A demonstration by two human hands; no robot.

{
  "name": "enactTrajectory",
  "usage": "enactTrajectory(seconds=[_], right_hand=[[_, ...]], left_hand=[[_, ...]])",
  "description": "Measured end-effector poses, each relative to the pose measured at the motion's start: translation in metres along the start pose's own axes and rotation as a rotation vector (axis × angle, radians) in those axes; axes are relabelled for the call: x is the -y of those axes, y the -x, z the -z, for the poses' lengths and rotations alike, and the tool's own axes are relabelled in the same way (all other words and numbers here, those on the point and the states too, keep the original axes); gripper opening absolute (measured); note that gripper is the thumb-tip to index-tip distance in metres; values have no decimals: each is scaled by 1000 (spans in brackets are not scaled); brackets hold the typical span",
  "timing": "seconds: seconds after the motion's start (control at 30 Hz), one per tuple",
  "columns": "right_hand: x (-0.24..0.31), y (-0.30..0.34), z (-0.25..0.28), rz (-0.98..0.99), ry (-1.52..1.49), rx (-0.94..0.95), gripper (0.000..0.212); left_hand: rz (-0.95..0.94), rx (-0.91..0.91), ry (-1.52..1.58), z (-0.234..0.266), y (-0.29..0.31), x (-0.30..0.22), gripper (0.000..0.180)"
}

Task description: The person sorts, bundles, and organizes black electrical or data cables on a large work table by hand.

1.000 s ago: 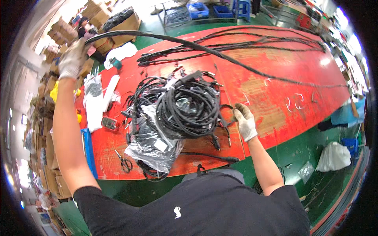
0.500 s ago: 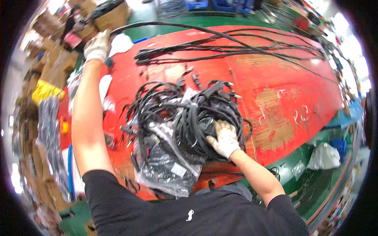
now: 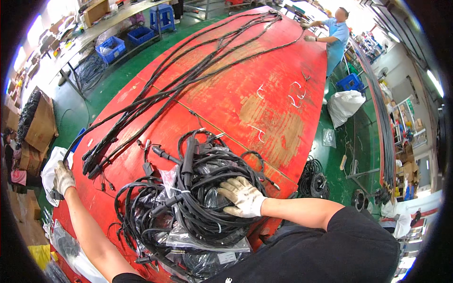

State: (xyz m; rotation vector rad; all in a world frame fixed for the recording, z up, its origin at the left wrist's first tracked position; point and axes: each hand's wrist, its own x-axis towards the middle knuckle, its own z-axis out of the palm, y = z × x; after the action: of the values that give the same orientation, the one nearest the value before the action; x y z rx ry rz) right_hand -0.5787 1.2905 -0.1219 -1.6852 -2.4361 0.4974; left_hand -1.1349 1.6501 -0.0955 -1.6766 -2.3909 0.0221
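from where i stand, the black coil of cables (image 3: 188, 205) sits nearest, heaped at the lower middle of the frame on the red worktop (image 3: 283, 61), with a clear plastic bag (image 3: 238, 245) bunched under its lower edge. the worker's right hand (image 3: 242, 196), in a pale glove, lies on the right side of that coil, palm down, fingers stretched out and a little apart, pressing on it rather than gripping.

off at the left of the frame, the left hand (image 3: 64, 179), gloved too, is closed around the near end of a long black cable (image 3: 94, 123), just over a crumpled white sheet (image 3: 48, 175) at the worktop's edge. that cable arcs away up the worktop, beside more long cables (image 3: 214, 56) that stretch from the left to the top of the frame.

on the green floor at right there's a loop of dark cable (image 3: 313, 178) and, beyond it, a white sack (image 3: 346, 108). blue baskets (image 3: 109, 48) stand at the upper left. farthest up, a co-worker (image 3: 336, 35) in a light blue shirt leans at the worktop's far end, gloved hands by the cable ends.
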Motion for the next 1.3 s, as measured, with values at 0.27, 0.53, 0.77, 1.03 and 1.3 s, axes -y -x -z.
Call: enactTrajectory(seconds=[0.27, 0.53, 0.77, 1.03, 1.3], right_hand=[[16, -22, -8, 44, -17, 67, 71], [20, -17, -20, -30, 91, 124, 76], [9, -6, -41, -27, 171, 166, 87], [6, -15, -31, 1, 145, 139, 86], [23, -26, -17, -42, 83, 175, 77]], left_hand=[[59, 68, -30, -62, -1, 68, 44], [58, -12, -199, -101, 26, 16, 24], [-25, -41, -87, -186, 16, -25, 32], [-19, 67, 24, -181, 0, -75, 35], [-230, -144, -160, -178, 18, -55, 32]])
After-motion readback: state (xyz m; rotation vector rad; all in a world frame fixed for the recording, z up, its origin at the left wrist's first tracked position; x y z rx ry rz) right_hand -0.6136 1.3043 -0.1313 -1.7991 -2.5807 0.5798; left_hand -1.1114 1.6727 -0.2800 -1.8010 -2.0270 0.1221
